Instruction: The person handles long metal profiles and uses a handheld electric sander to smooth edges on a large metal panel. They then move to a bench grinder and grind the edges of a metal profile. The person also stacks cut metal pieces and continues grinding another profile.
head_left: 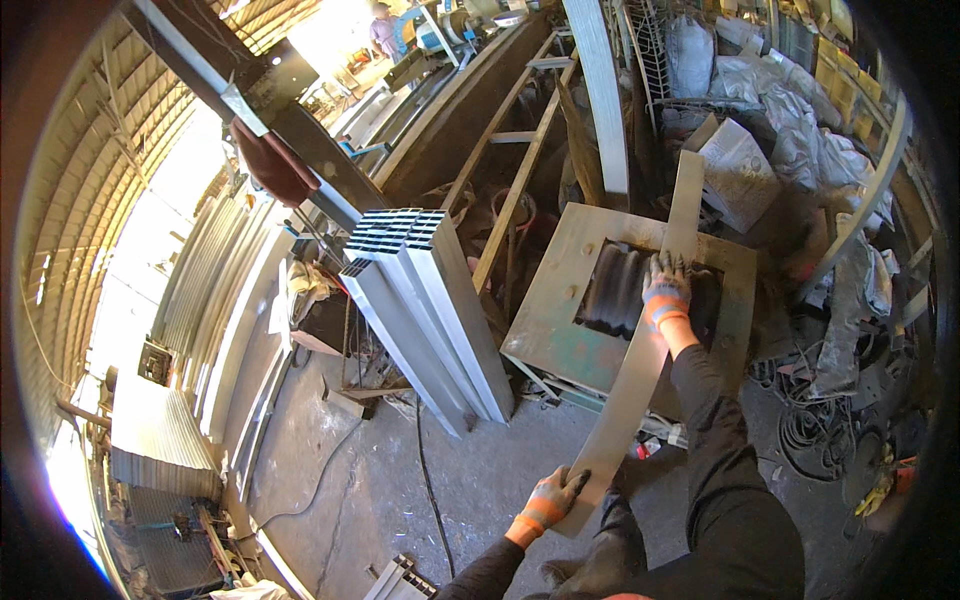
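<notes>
A long flat metal bar [628, 385] runs at a slant across a metal machine table [560, 345]. My left hand [548, 503], in a grey and orange work glove, grips the bar near its close end. My right hand [667, 290], gloved alike, lies on top of the bar with fingers stretched out. Beneath it, a rectangular opening in the table shows a dark ridged roller [612, 288]. The bar crosses over this roller, and its far end sticks out past the table's back edge.
Left of the machine stands an upright bundle of metal profiles [425, 310]. A ladder-like frame [510, 190] leans behind it. White sacks [795, 110] and a dusty carton [738, 170] are piled at back right. Coiled cable [815, 430] lies on the floor. Another person [383, 35] stands far off.
</notes>
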Action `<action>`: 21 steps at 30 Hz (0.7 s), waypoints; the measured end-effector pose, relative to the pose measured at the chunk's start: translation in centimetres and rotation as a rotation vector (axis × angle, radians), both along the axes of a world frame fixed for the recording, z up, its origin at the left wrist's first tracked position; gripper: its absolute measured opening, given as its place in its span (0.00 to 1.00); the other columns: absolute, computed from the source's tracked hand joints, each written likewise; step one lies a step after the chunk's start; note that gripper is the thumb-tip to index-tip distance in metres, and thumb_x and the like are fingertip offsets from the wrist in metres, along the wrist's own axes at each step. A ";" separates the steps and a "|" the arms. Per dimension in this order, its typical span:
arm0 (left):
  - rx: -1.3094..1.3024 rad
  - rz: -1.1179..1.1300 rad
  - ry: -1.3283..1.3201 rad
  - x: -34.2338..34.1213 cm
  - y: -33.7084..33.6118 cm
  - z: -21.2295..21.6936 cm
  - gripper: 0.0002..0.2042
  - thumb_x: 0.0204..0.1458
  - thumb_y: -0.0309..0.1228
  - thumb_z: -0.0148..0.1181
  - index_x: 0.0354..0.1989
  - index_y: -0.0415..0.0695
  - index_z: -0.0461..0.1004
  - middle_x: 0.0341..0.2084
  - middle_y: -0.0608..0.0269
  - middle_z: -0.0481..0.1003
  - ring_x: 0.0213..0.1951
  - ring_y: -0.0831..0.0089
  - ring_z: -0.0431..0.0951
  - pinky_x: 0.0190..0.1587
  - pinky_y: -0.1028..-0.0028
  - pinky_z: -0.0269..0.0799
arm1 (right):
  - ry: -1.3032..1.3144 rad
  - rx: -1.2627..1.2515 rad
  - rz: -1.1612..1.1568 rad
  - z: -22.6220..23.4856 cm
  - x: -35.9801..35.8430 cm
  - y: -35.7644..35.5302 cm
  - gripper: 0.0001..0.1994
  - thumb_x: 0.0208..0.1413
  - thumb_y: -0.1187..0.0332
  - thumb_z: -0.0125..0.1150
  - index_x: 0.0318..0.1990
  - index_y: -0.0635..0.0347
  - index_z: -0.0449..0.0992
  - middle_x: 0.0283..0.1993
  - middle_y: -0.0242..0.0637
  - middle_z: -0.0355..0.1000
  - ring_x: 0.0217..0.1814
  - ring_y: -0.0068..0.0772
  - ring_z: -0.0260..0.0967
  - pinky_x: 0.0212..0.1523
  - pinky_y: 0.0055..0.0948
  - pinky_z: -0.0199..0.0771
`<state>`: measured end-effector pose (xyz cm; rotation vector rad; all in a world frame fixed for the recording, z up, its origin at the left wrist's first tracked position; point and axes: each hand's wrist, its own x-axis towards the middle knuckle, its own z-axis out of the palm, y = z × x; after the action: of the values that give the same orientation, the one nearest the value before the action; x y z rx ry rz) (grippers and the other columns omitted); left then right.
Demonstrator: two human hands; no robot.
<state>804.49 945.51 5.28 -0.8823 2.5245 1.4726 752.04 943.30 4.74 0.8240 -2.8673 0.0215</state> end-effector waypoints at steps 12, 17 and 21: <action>0.268 0.179 -0.008 36.9 9.4 -0.5 0.19 0.75 0.45 0.68 0.59 0.40 0.82 0.46 0.43 0.90 0.49 0.46 0.92 0.51 0.56 0.84 | 0.024 -0.215 0.070 -0.6 38.0 10.0 0.30 0.75 0.50 0.55 0.78 0.52 0.78 0.92 0.50 0.56 0.94 0.65 0.47 0.92 0.65 0.39; 0.126 0.171 -0.147 47.7 11.3 1.6 0.23 0.73 0.52 0.68 0.59 0.43 0.83 0.45 0.39 0.89 0.53 0.40 0.90 0.53 0.50 0.84 | -0.003 -0.210 0.060 1.2 49.5 11.8 0.29 0.77 0.50 0.52 0.77 0.52 0.78 0.91 0.53 0.57 0.93 0.66 0.51 0.92 0.67 0.39; 0.001 -0.019 -0.153 54.8 11.4 1.9 0.21 0.71 0.47 0.72 0.62 0.44 0.82 0.50 0.42 0.89 0.53 0.43 0.90 0.54 0.53 0.85 | -0.069 -0.238 0.079 2.5 56.2 13.3 0.28 0.76 0.52 0.54 0.77 0.54 0.78 0.89 0.57 0.59 0.92 0.70 0.51 0.91 0.69 0.41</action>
<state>859.30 956.96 7.19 -0.9306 2.4154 1.3452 808.20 956.56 7.20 0.9020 -2.8182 0.4001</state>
